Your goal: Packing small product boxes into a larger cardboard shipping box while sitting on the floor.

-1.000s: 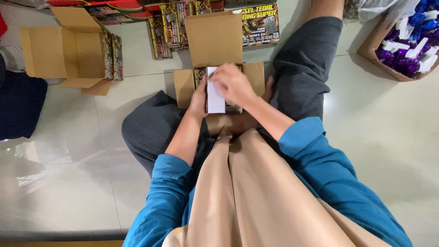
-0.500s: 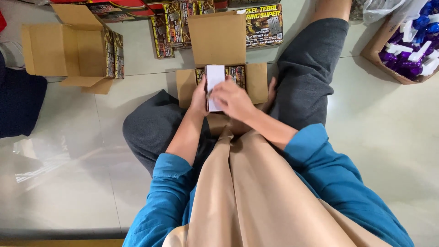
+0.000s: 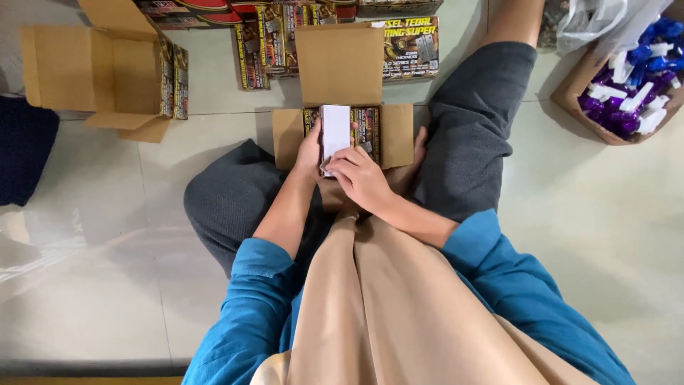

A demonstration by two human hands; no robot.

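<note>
Both hands meet on a small white box (image 3: pixel 335 132) held upright over the open cardboard carton (image 3: pixel 397 135) that sits on the floor between the person's knees. On the box's left edge, the left hand (image 3: pixel 311 151) is curled with its fingers pressed along that side. From the lower right, the right hand (image 3: pixel 362 177) closes on the box, its fingers bent around the near corner and its thumb against the face, so neither hand is spread wide. Printed yellow-and-black packs (image 3: pixel 368 127) stand packed inside the carton, just behind and beside the white box. A second open carton (image 3: pixel 92 68) lies well apart to the left, and a box of purple spray bottles (image 3: pixel 627 78) sits far to the right.
</note>
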